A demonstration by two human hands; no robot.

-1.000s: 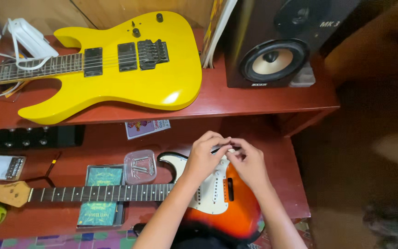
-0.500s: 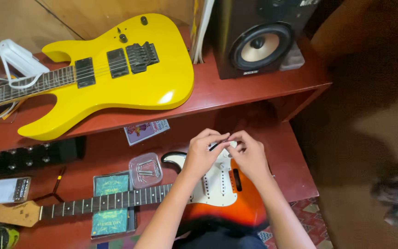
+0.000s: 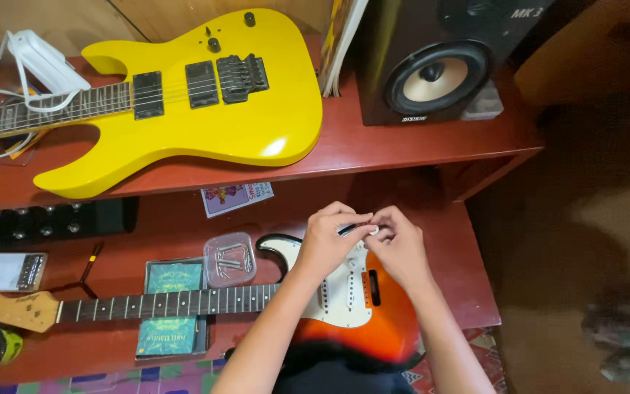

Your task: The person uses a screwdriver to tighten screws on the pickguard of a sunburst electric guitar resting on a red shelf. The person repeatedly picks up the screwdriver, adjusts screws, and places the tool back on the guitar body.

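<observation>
You have one view only, from the camera on your head: it looks steeply down, close over your hands, with the lower red shelf (image 3: 468, 270) near and the upper shelf (image 3: 402, 149) far.

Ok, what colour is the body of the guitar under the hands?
The guitar body is sunburst, orange-red darkening to black at the edge, with a white pickguard; the head view shows it.

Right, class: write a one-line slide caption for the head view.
Left hand and right hand pinch a small part over a sunburst electric guitar.
</observation>
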